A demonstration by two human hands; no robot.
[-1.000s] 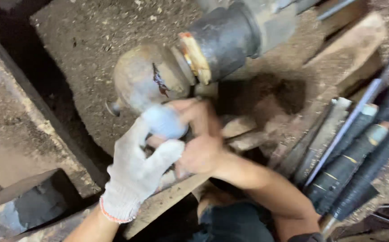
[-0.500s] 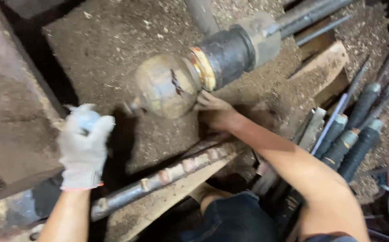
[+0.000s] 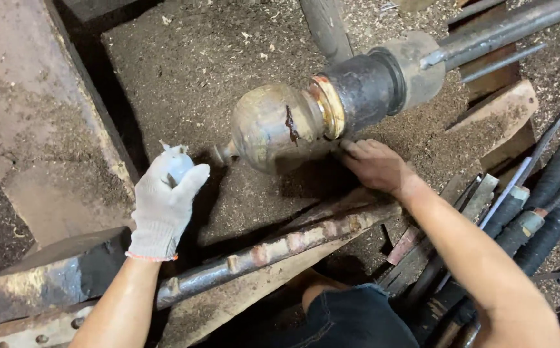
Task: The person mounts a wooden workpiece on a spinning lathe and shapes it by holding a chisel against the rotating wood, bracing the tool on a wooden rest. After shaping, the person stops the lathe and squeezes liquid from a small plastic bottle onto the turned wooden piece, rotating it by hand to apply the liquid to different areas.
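The rounded wooden workpiece [image 3: 273,125] is sitting on the lathe, clamped at its right end in the dark chuck [image 3: 360,87] and hanging above the sawdust-covered floor [image 3: 183,71] near the middle of the view. It looks already shaped, with a dark crack on its face. The bare right hand [image 3: 373,164] is resting just beneath the chuck end, its fingers loosely curled and gripping nothing. The gloved left hand [image 3: 164,203] is hovering left of the piece, apart from it, its fingers closed around a small pale lump [image 3: 178,161], possibly wax or a rag. The step appears to be finishing the surface; the next move would call for bringing that lump against the piece. A rusty tool-rest bar [image 3: 280,248] is lying below, and dark-handled turning tools [image 3: 538,212] are leaning at the right edge. No packages, labels or signs are showing.
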